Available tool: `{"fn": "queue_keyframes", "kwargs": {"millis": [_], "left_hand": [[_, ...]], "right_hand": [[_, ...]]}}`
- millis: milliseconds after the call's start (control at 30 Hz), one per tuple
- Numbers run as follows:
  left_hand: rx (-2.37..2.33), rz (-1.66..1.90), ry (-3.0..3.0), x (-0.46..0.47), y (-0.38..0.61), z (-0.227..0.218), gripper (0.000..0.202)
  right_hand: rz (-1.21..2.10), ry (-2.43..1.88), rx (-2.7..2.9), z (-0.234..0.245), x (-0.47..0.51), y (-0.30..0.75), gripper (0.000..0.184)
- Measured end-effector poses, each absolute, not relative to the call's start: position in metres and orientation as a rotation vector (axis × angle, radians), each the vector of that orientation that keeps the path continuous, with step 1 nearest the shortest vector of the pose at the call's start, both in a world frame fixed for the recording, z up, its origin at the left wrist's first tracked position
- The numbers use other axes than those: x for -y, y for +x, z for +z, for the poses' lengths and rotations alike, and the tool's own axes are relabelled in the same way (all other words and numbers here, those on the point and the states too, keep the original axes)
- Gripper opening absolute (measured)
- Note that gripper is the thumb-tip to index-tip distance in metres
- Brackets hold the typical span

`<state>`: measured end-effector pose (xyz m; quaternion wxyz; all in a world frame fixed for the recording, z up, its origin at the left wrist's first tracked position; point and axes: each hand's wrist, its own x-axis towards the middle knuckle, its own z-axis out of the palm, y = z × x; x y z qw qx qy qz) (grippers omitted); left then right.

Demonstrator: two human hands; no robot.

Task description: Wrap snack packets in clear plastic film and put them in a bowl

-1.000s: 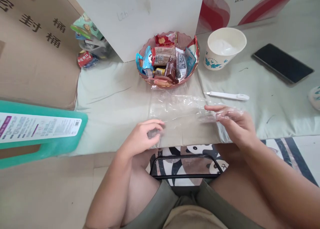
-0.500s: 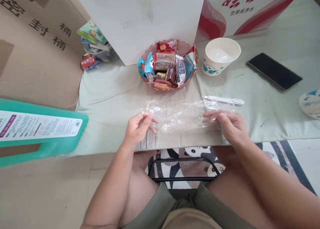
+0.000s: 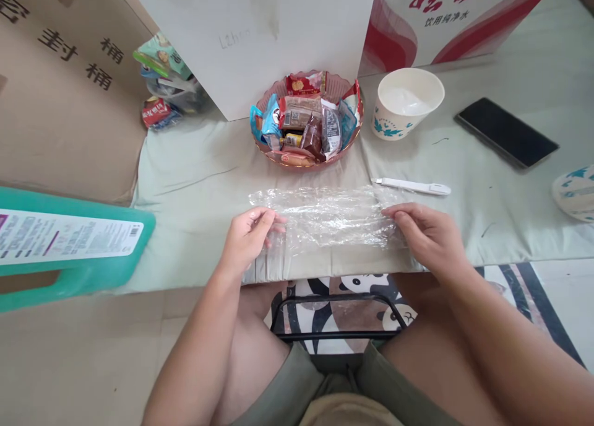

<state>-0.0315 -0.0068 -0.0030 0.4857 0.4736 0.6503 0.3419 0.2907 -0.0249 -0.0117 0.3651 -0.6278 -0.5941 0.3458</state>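
A crinkled clear plastic sheet (image 3: 329, 218) lies stretched sideways on the pale green cloth (image 3: 195, 184) near the table's front edge. My left hand (image 3: 248, 237) pinches its left end, fingers curled. At the sheet's right end my right hand (image 3: 429, 234) grips the plastic with fingers bent over it. Just behind the sheet stands a pink bowl (image 3: 266, 101) full of wrapped snacks.
A white pen-like tool (image 3: 413, 186) lies right of the sheet. A paper cup (image 3: 406, 104), a black phone (image 3: 505, 132) and another bowl's edge (image 3: 575, 191) stand to the right. Cardboard boxes rise behind. A green stool (image 3: 69, 240) stands at the left.
Both hands have drawn apart, pulling the bunched plastic out into a flatter, wider strip. My left hand has shifted left and slightly away from me.
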Motion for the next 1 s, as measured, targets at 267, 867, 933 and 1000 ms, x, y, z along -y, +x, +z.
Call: {"fn": "queue_keyframes", "kwargs": {"millis": [267,867,933,1000], "left_hand": [[-1.790,0.723,1.234,0.002,-0.028,-0.006,0.020],[-1.670,1.082,1.490,-0.014,-0.022,-0.024,0.045],[-1.471,1.155,1.354,-0.011,-0.020,-0.020,0.044],[-1.293,1.119,1.271,-0.007,-0.020,-0.014,0.041]], "right_hand": [[0.957,-1.939,1.407,-0.005,0.021,0.286,0.036],[-0.184,-1.741,1.797,-0.024,0.017,0.284,0.045],[-0.251,-1.422,1.904,-0.019,0.019,0.277,0.038],[-0.165,-1.196,2.032,-0.012,0.018,0.269,0.042]]}}
